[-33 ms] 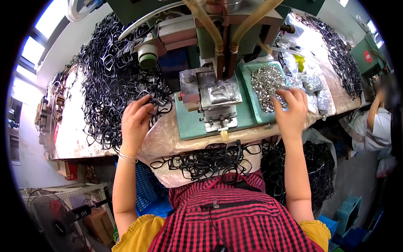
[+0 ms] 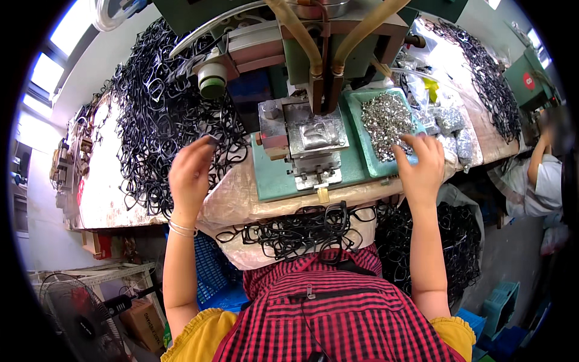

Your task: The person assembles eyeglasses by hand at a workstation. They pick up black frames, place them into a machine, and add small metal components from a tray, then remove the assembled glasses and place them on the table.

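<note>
My left hand [image 2: 190, 175] is over the right edge of a heap of black eyeglass frames [image 2: 158, 90]. Its fingers are drawn together and slightly blurred. Something small and dark shows at the fingertips, but I cannot make out what it is. My right hand [image 2: 423, 169] hovers at the near right side of a pale green tray [image 2: 360, 136] of small shiny metal parts [image 2: 386, 120]. Thumb and fingers are curved and apart, with the tips over the parts. Between my hands stands a bench machine with a metal fixture block [image 2: 319, 134].
Two tan hoses [image 2: 350, 36] run down the machine above the fixture. More black frames [image 2: 295, 232] lie on a cloth at my lap, and a sack of frames [image 2: 446, 241] stands right. Bags of parts [image 2: 449, 120] sit beyond the tray. A fan [image 2: 81, 320] stands lower left; another person's arm [image 2: 537, 160] shows far right.
My left hand has shifted slightly left and its fingers have come closer together. My right hand has moved a little toward me and to the right over the tray.
</note>
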`<state>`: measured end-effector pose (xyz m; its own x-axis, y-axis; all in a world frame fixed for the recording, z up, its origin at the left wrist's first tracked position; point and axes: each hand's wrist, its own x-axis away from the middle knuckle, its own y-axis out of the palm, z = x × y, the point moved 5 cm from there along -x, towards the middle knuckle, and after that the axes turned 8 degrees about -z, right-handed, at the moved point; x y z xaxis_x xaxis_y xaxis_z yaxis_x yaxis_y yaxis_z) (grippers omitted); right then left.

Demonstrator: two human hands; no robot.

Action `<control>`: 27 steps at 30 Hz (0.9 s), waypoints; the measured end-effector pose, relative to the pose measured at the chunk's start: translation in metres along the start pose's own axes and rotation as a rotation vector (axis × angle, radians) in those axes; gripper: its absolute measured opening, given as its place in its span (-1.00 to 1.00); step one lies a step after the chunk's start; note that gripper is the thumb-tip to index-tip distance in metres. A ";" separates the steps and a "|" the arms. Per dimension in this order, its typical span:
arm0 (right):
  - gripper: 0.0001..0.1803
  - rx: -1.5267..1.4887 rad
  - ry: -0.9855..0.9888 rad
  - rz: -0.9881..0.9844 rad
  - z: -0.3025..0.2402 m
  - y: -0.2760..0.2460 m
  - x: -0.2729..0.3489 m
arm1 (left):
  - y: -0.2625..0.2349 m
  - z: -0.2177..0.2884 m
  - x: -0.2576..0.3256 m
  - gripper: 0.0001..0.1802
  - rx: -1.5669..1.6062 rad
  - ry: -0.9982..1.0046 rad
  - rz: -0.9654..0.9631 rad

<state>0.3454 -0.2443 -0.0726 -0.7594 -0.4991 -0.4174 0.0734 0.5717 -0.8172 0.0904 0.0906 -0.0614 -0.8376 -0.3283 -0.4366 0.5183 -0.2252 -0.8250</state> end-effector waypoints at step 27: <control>-0.88 -0.901 -0.246 0.091 -0.116 -0.017 -0.036 | -0.035 0.122 -0.032 -0.84 0.972 0.169 0.503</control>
<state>0.2962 -0.1603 0.0024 -0.6097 -0.4928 -0.6207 -0.4809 0.8526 -0.2046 0.1198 -0.0029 0.0248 -0.4673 -0.4718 -0.7477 0.6588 -0.7498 0.0613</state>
